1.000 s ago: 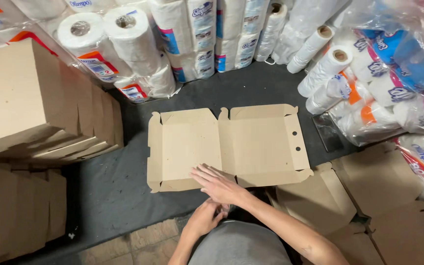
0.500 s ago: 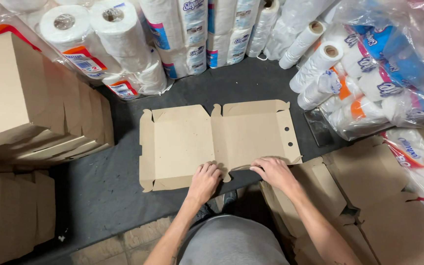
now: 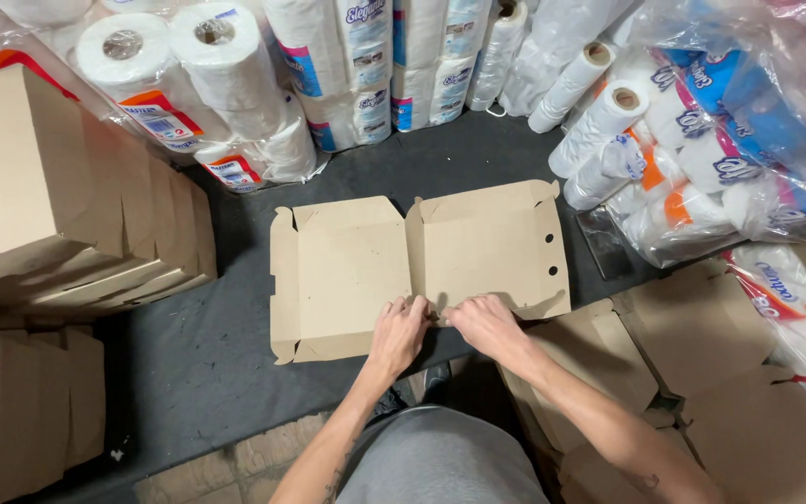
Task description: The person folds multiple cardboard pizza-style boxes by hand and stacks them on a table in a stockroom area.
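A flat cardboard box blank (image 3: 417, 266) lies open on the dark mat (image 3: 188, 373). Stacked folded boxes (image 3: 58, 215) stand to its left, more flat cardboard (image 3: 701, 355) to its right — wrapped paper rolls (image 3: 328, 65) behind. Both hands — left hand (image 3: 398, 334), right hand (image 3: 487, 325) — rest at its near edge, seemingly by the centre fold.

— The flat box blank (image 3: 417, 266) under the left hand (image 3: 398, 334) and right hand (image 3: 485, 325): what is it made of?

— Plain brown cardboard, matt and unprinted, same as the stacked boxes (image 3: 58, 205).

— And the floor covering (image 3: 207, 364)?

— Dark and dull, possibly cloth or rubber; hard to tell.

— The rolls (image 3: 207, 84)?

— Soft white paper in glossy, crinkled clear plastic wrap.
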